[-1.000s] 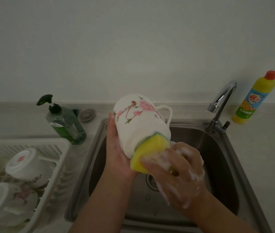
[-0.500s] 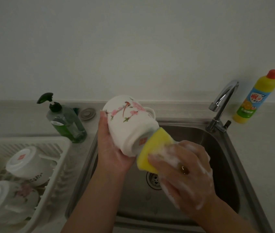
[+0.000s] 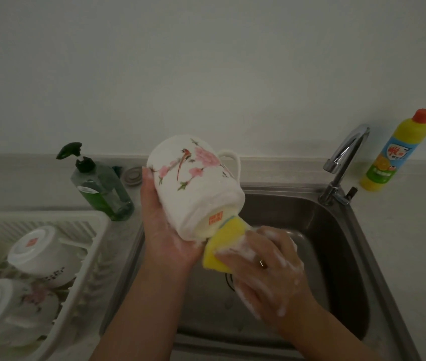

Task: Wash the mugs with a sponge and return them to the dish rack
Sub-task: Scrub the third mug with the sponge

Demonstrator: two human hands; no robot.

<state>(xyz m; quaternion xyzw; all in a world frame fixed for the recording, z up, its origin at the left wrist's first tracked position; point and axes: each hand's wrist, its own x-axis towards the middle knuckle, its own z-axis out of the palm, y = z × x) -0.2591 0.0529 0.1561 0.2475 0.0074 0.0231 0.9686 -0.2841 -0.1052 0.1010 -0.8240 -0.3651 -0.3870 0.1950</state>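
Head view: right fingers (image 3: 238,252) press sponge (image 3: 218,247) against mug (image 3: 193,186) in left hand (image 3: 165,230).

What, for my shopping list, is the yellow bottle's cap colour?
Orange-red cap on the yellow bottle, head view.

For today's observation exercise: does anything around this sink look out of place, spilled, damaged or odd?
Nothing spilled or broken. One oddity: the held mug has an orange sticker on its base, right beside the soapy sponge.
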